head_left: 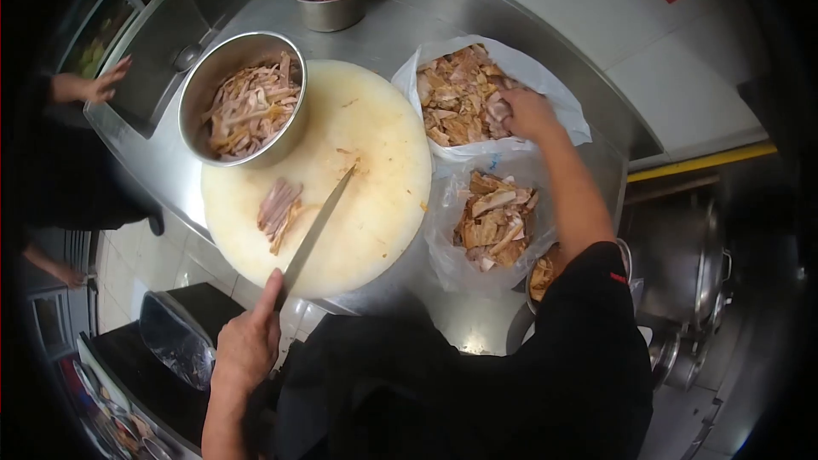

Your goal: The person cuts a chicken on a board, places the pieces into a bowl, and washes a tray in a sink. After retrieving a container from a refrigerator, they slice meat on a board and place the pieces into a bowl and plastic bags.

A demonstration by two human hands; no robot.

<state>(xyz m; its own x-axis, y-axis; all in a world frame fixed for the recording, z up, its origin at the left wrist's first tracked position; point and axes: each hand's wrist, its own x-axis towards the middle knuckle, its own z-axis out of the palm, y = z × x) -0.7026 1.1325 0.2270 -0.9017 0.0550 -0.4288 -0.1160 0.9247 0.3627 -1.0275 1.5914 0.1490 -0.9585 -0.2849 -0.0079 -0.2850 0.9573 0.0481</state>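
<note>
My left hand (251,336) is closed round the handle of a long knife (317,226), whose blade lies over the round white cutting board (358,221). Left of the blade is a small pile of sliced meat (279,211). My right hand (530,113) reaches into a white plastic bag (558,94) of cooked meat pieces (460,94); its fingertips are on the meat, partly hidden. Below it, a clear bag (443,243) holds more pieces (497,221). A steel bowl (192,115) of meat strips (253,111) rests on the board's upper left edge.
A steel pot (332,13) with red contents stands at the back. The sink (158,60) is at the upper left, beside another person's hand (106,81). A black bin (183,332) stands lower left. Behind my right arm are a bowl (542,279) and large pots (673,264).
</note>
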